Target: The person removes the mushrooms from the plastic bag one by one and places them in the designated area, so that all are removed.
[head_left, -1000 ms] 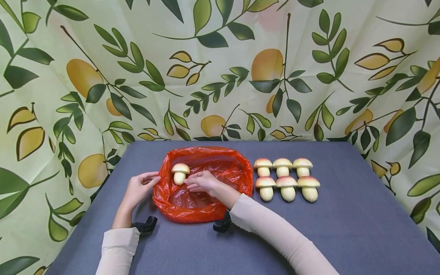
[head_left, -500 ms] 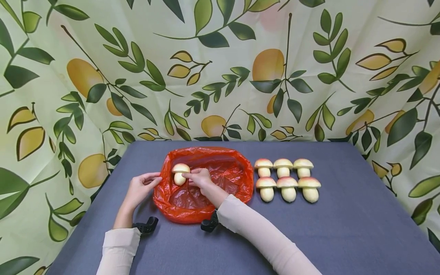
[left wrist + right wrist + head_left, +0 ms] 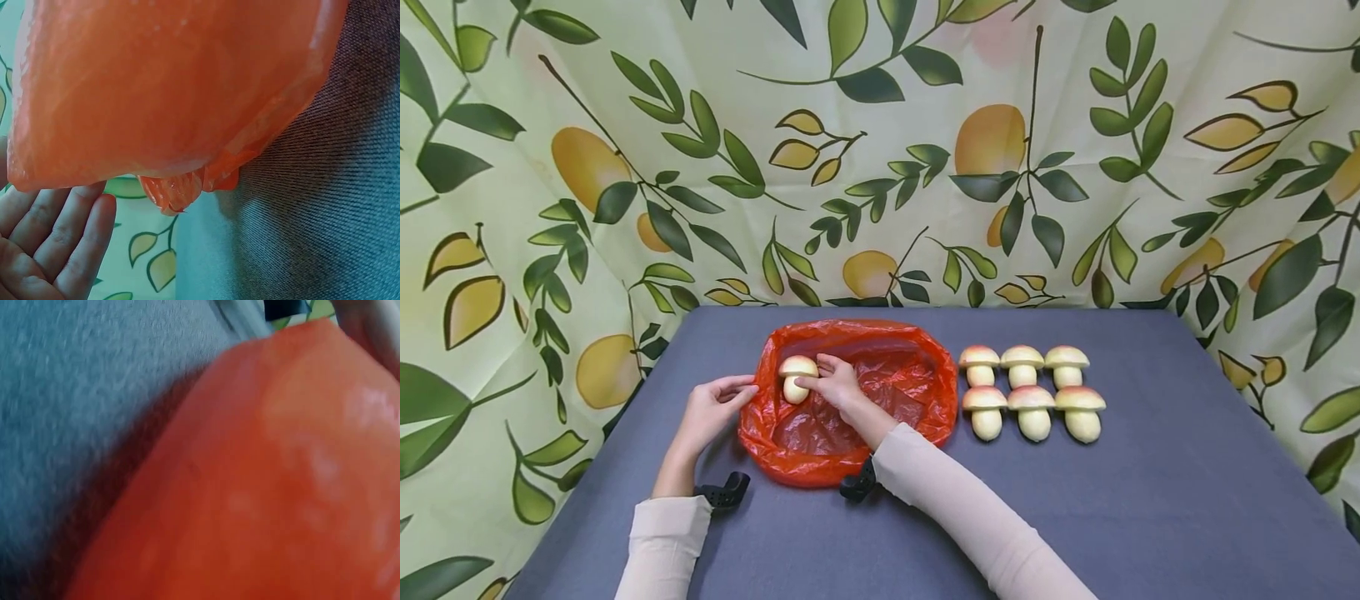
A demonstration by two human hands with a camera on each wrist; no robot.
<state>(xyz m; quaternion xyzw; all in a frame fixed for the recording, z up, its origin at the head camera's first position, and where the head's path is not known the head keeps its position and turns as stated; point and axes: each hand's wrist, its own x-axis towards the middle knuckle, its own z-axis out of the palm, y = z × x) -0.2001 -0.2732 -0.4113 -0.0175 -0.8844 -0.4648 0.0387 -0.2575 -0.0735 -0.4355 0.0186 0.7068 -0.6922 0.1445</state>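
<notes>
A red plastic bag (image 3: 842, 471) lies on the table with its mouth spread wide and its rim rolled outward. Inside, toward its left end, stands a toy mushroom (image 3: 796, 390) with a pale stem and a reddish-yellow cap. My right hand (image 3: 842, 390) reaches in from the front right and holds this mushroom, thumb across the stem and fingers by the cap. At the bag's left rim, my left hand (image 3: 711, 408) pinches the plastic. In the left wrist view, the fingers (image 3: 81, 240) of that hand pass behind the bag's wall. Red plastic fills most of the right wrist view.
Right of the bag, several more mushrooms (image 3: 1032, 400) stand in two rows on the grey tablecloth (image 3: 1150, 500). A leaf-and-fruit patterned curtain (image 3: 895, 208) rises along the table's back and sides. Each wrist carries a black camera mount (image 3: 727, 492).
My right hand has moved left to the mushroom in the bag and taken hold of it. The mushroom and my left hand at the rim have stayed in place.
</notes>
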